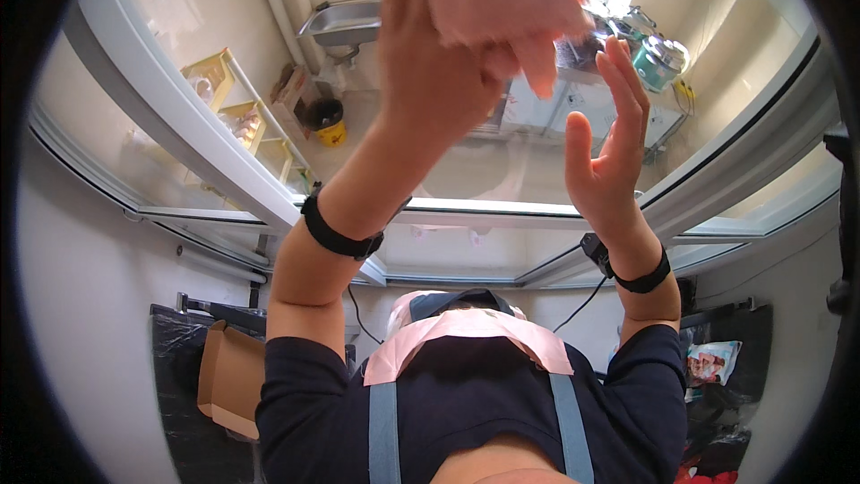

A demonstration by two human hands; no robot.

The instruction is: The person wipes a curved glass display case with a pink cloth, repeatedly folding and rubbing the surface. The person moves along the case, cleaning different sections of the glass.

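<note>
My left hand (430, 60) is raised high at the top of the view, gripping a pink cloth (497, 0). A corner of the cloth hangs below the fingers, and its upper part runs out of the picture. To the right, my right hand (611, 128) is raised too, holding nothing, with thumb and fingers apart. Before both hands stands a white-framed glass panel (470, 171) with faint reflections in it. Whether the cloth or the right hand touches the glass, I cannot tell.
Through the glass appear a metal sink (346, 23), a yellow shelf rack (259, 121), a yellow-and-black bin (327, 122) and a green pot-like appliance (658, 64). An opened cardboard box (232, 376) lies at lower left. A printed packet (712, 361) lies at lower right.
</note>
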